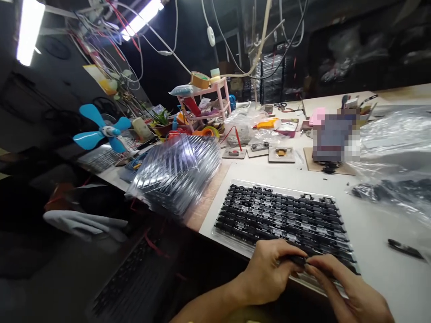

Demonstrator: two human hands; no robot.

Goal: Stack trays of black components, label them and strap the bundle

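A small black plastic part [296, 259] is pinched between my two hands, over the near edge of a clear plastic tray [222, 234]. My left hand [271, 269] closes its thumb and forefinger on one end. The fingertips of my right hand [346, 285] press together at the other end and partly hide it. Rows of similar black plastic parts [279, 215] fill the tray, which lies on the white tabletop. One more black piece [406, 248] rests on the table to the right, apart from my hands.
Left of the tray is a pile of clear plastic trays [178, 175], with a blue fan [107, 131] behind it. Small fixtures [281, 154] stand behind the tray. A large clear plastic bag [400, 152] covers the right side. A pink rack [220, 96] holds tape; cables hang above.
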